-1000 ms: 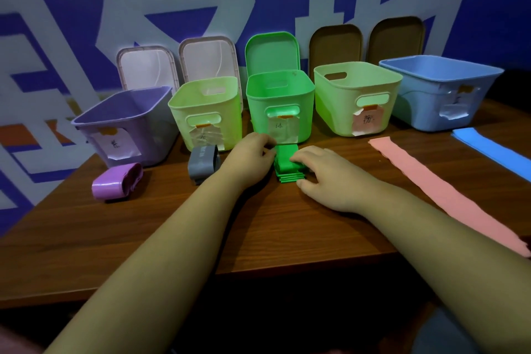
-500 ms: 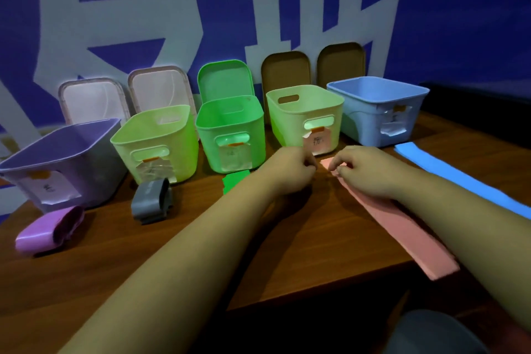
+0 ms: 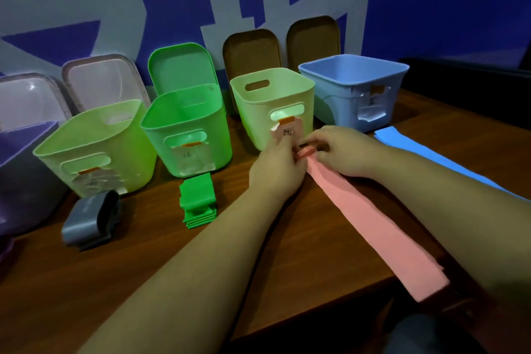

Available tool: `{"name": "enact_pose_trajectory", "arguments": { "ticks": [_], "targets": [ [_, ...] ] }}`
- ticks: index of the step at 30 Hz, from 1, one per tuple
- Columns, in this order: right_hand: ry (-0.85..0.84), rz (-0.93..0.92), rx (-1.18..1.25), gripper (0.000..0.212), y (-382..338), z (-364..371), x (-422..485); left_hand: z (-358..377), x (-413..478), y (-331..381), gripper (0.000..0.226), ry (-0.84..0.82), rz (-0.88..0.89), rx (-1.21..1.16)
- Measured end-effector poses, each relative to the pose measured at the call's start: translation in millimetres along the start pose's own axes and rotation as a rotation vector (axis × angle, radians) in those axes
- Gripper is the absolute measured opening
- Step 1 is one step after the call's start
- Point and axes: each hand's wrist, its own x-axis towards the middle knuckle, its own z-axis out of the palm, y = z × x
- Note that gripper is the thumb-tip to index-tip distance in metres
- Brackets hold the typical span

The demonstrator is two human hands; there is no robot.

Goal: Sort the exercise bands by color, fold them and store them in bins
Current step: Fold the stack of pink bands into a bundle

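Note:
A long pink band (image 3: 370, 218) lies flat on the wooden table (image 3: 143, 267), running from the pale green bin (image 3: 258, 112) to the front edge. My left hand (image 3: 277, 167) and my right hand (image 3: 342, 152) pinch its far end, which is turned over in a small fold. A folded green band (image 3: 198, 200) lies in front of the green bin (image 3: 186, 129). A folded grey band (image 3: 92, 218) sits in front of the yellow-green bin (image 3: 94, 146). A blue band (image 3: 431, 158) lies flat at the right, near the blue bin (image 3: 353, 89).
A purple bin (image 3: 20, 169) stands at the far left edge. Lids lean on the wall behind the bins: two clear ones (image 3: 100, 89), a green one (image 3: 179, 66) and two brown ones (image 3: 253, 52). The table's front edge runs under my forearms.
Both hands left the folded green band and moved right to the pink band's far end, which they now pinch and have begun to fold. The view has shifted right and closer.

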Motion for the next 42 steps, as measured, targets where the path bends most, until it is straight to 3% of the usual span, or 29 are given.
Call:
{"name": "enact_pose_trajectory", "arguments": {
  "ticks": [6,12,26,33,42],
  "targets": [
    [-0.011,-0.03,-0.11,0.014,5.9,4.6,16.6,-4.0,0.1,1.0,0.022,-0.035,0.016,-0.156],
    [0.102,0.003,-0.052,0.01,4.1,-5.2,3.2,-8.6,-6.5,5.4,0.054,-0.151,-0.059,-0.435],
    [0.171,-0.009,-0.171,0.014,-7.9,-21.2,-99.7,-22.5,-25.4,9.2,0.04,-0.241,0.185,-0.305],
    [0.269,0.036,-0.135,0.014,-7.4,-15.6,-99.8,-22.7,-29.6,11.9,0.036,-0.223,0.192,-0.302],
    [0.175,-0.034,-0.185,0.016,-13.9,-11.8,-103.2,-23.3,-28.1,5.1,0.027,-0.2,0.257,-0.233]
  ]
}}
